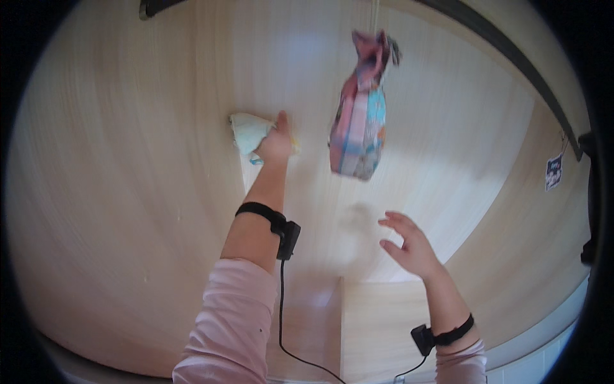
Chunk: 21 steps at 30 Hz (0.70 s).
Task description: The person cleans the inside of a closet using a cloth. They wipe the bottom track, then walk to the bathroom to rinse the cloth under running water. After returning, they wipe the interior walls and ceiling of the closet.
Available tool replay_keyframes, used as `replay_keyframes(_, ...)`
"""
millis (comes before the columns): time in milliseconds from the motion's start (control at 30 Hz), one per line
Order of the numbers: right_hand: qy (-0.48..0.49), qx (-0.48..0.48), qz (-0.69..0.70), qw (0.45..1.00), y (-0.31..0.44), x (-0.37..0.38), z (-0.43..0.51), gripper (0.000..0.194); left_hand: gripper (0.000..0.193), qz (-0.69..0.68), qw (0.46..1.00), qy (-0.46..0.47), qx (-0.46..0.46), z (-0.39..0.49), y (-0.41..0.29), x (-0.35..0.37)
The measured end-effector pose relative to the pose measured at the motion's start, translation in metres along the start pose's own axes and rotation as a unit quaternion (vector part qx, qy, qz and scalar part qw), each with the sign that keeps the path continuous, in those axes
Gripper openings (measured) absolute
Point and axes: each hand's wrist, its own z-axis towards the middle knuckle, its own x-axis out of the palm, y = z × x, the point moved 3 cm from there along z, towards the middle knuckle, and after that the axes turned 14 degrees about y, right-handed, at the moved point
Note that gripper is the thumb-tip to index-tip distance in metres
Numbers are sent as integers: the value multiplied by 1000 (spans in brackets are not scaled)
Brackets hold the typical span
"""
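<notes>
My left hand [277,145] grips a pale cloth [249,132] with a yellow and a blue patch showing at its edges. It holds the cloth at a light wood-grain panel [192,168]. To the right of that hand a patchwork fabric bag [357,129] in pink, grey and turquoise hangs from a cord, gathered at its top and slightly blurred. My right hand [410,245] is lower down, below and to the right of the bag. Its fingers are apart and curved, with nothing in them, and its shadow falls on the panel.
A dark rail [518,53] curves across the upper right. From near its lower end hangs a small printed tag [554,172]. An upright wooden divider [342,326] stands at the bottom. Black strapped devices [289,240] are on both forearms, with a cable [282,307] trailing down.
</notes>
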Motion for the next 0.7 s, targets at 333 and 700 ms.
replay_keyframes(333,-141,23,-291,946,231,55,145,79,84,218,906,-320,171,-10,38,-285)
replay_keyframes(700,-162,188,-295,923,206,-11,243,106,74,146,878,-284,357,83,-122,-344)
